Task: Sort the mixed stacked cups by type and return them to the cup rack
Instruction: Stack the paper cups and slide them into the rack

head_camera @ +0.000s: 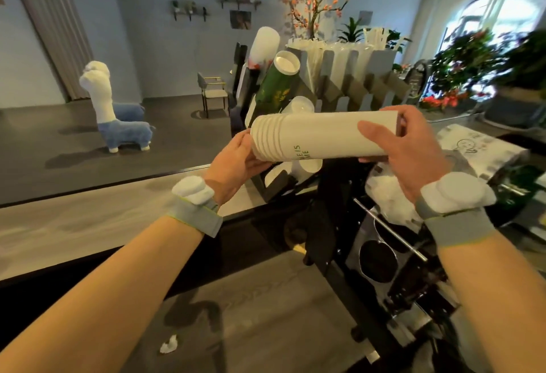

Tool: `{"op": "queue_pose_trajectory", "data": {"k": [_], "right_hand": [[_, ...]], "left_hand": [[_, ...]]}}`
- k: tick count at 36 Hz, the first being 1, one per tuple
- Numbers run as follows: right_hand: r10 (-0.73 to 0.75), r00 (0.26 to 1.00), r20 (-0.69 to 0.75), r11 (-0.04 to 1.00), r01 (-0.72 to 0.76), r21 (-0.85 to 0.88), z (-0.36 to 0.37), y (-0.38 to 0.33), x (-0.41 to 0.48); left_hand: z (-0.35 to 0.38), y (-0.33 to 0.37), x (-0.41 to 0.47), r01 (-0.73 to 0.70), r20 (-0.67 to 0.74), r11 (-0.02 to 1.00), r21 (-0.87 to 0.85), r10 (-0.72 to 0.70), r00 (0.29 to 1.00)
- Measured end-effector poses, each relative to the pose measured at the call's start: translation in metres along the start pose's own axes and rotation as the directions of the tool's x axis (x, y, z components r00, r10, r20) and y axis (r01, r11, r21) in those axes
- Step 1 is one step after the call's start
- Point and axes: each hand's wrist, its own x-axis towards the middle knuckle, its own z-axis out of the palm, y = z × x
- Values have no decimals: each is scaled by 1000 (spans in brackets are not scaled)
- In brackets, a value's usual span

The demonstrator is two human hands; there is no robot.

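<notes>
A stack of white paper cups point(319, 137) lies sideways in the air between both hands, in front of the black cup rack point(267, 183). My left hand point(236, 163) cups the ringed end at the left. My right hand point(404, 148) wraps the other end, thumb across the front. Behind, the rack holds a leaning stack of green cups point(276, 84), a tall stack of frosted white cups point(263, 46) and a clear cup stack point(300, 105). More white cups point(307, 166) poke out just under the held stack.
A grey holder with straws and lids point(351, 59) stands behind the rack. A steel panel with round holes point(378, 254) and crumpled white plastic point(390, 192) lie below my right hand. Plants point(472, 59) crowd the right. A small paper scrap point(169, 344) lies on the lower counter.
</notes>
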Motion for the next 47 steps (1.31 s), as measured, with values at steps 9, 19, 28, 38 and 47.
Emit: {"op": "queue_pose_trajectory", "data": {"k": [9, 19, 28, 38, 47], "right_hand": [[-89, 986, -141, 948, 41, -315, -31, -18, 6], [-163, 983, -87, 858, 97, -505, -34, -16, 16], [-125, 992, 19, 857, 117, -501, -18, 6, 29], [-124, 969, 215, 794, 226, -564, 17, 9, 43], [-128, 960, 248, 763, 255, -594, 46, 17, 52]], "left_hand": [[48, -24, 18, -143, 117, 775, 616, 90, 989], [71, -41, 43, -231, 171, 451, 862, 170, 970], [75, -61, 75, 42, -66, 362, 931, 56, 996], [56, -75, 68, 0, -33, 238, 971, 136, 990], [49, -73, 60, -242, 128, 353, 904, 316, 940]]}}
